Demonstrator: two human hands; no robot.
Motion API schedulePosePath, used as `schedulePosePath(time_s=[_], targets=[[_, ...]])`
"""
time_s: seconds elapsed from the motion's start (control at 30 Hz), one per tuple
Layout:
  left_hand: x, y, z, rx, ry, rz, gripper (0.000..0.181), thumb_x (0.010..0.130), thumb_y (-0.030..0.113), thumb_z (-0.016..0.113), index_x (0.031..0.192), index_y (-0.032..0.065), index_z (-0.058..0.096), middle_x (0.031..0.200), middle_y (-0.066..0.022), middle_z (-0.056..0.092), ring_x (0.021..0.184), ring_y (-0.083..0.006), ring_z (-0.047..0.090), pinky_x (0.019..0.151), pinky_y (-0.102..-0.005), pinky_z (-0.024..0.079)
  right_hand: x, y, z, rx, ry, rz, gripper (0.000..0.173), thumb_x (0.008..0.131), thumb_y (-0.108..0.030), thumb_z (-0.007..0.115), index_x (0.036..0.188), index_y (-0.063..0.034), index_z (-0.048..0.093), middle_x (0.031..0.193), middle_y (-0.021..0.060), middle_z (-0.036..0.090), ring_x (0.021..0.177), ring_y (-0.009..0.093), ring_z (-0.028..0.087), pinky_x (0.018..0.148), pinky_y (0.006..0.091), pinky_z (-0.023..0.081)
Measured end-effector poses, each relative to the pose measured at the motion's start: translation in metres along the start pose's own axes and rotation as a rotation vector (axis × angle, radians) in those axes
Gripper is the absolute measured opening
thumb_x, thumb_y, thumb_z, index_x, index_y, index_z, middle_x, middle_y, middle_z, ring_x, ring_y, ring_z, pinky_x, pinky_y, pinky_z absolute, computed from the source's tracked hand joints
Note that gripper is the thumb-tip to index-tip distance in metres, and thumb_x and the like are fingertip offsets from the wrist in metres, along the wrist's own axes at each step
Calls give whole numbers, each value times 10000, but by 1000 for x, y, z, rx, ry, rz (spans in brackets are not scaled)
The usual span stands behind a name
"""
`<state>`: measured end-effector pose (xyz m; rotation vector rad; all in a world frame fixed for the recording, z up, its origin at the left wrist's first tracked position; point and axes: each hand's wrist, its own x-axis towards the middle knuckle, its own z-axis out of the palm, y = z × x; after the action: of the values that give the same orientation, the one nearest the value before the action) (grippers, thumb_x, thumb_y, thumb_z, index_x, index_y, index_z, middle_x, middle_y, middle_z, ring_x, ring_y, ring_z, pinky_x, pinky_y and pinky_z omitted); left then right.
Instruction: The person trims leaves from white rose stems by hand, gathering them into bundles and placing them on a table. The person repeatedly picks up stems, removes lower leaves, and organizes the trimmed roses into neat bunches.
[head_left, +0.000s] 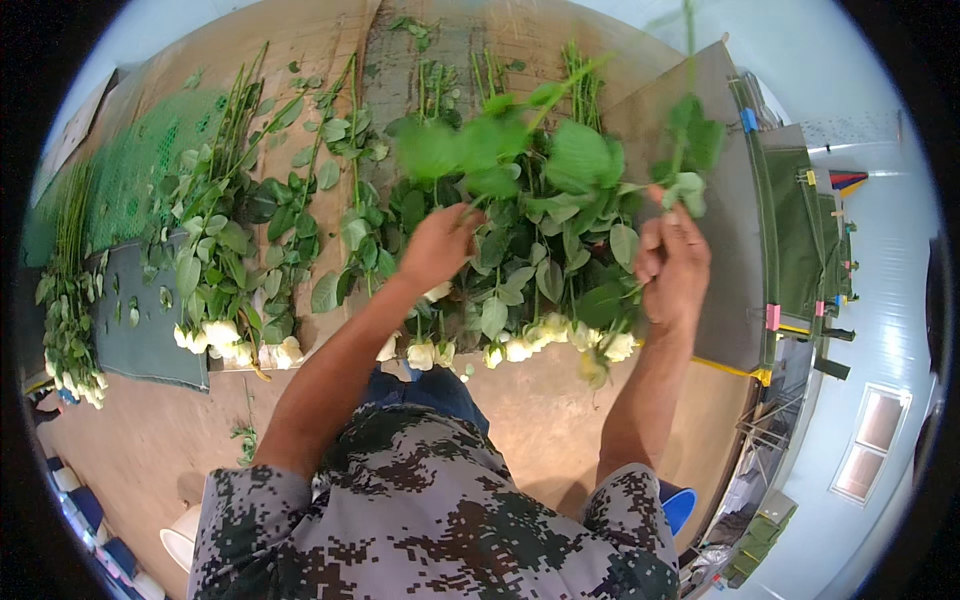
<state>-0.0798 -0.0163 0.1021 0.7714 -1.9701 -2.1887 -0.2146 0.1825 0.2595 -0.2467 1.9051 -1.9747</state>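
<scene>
My left hand (444, 244) grips a rose stem (551, 103) that slants up and right, its leaves blurred by motion. A pale bloom (438, 291) shows just below this hand, partly hidden. In my right hand (675, 262) is another rose stem (688, 45), rising past the table's far side, with leaves around the fingers. A blurred yellowish bloom (592, 369) hangs below, seemingly on that stem. Between and beneath both hands lies a heap of leafy white roses (536, 277), blooms toward me at the table's near edge.
More white roses (217, 247) lie to the left, and a bundle (71, 285) sits at the far left. Green netting (150, 150) and loose leaves cover parts of the table (326, 255). A grey panel (720, 300) stands right. A blue bucket (677, 506) is on the floor.
</scene>
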Motion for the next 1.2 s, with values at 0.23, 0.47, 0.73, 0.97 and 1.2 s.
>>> schedulePosePath(time_s=[0.23,0.47,0.73,0.97,1.2], targets=[[-104,-16,-91,-31,263,-64,211,966,142,435,1082,26,567,705,-7,530,621,-82,475,543,-243,378,21,-11,-26,-497,145,-125,316,974,-134,455,1234,15,556,705,22,525,476,68,399,423,242,376],[-86,-133,-104,517,351,-56,304,949,262,481,1114,16,549,892,-178,631,775,-317,616,677,-424,479,100,175,-103,-1773,9,-14,373,959,-299,494,1097,28,609,858,176,662,742,413,619,633,544,520],[-88,-121,-96,517,440,-228,322,936,312,465,1051,11,469,889,-288,625,855,-481,588,769,-571,444,40,99,14,-1337,132,-541,352,924,-193,536,1221,-3,529,1213,212,527,1116,387,511,968,459,414],[-125,-97,-125,703,561,45,325,909,276,540,1085,4,513,1013,-237,612,917,-431,584,799,-495,463,-61,152,167,-777,-499,-430,321,905,-129,546,1201,-4,538,1153,184,576,1043,324,580,923,403,451],[-181,-97,-292,989,1087,87,242,838,109,579,1063,18,579,963,-195,578,923,-386,539,825,-475,426,-113,250,298,-558,-721,-188,364,911,-176,556,1218,12,504,1056,215,580,867,361,614,800,455,482]])
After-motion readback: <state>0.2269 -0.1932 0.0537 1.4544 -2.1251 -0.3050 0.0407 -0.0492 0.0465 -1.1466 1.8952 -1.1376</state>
